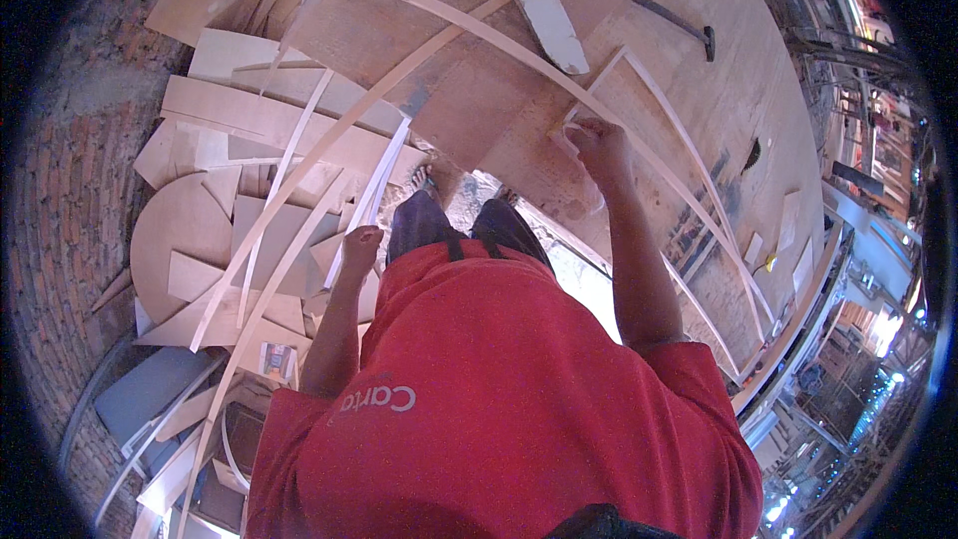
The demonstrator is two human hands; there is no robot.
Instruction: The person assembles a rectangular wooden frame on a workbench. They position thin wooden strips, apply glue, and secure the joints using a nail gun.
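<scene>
Near: one person's torso in a red cloth shirt (479,369). Left: bare left hand (363,248), fingers curled into a loose fist, nothing visible in it, just beside narrow white strips (384,175). Right: bare right hand (603,148), fingers closed on a small pale piece (569,142), flat-looking, kind and material unclear, over the plywood and just left of a long, thin, curved wooden strip (439,8). Near centre: one foot (421,178) beside the lower pile. Right and beyond: a broad brown plywood sheet (743,90), stained in patches; on it, slender pale strips (674,120) meeting at a corner; farther, a white-faced board (551,25) and a dark hammer (679,28), lying flat. Left: heaped pale plywood offcuts (180,230). Far left: a red-brown brick wall (50,170). Risks, as judged: the right forearm, swung outward, could knock the curved strip askew; a careless step could catch the foot on offcut edges; a slackened grip could drop the pale piece.
</scene>
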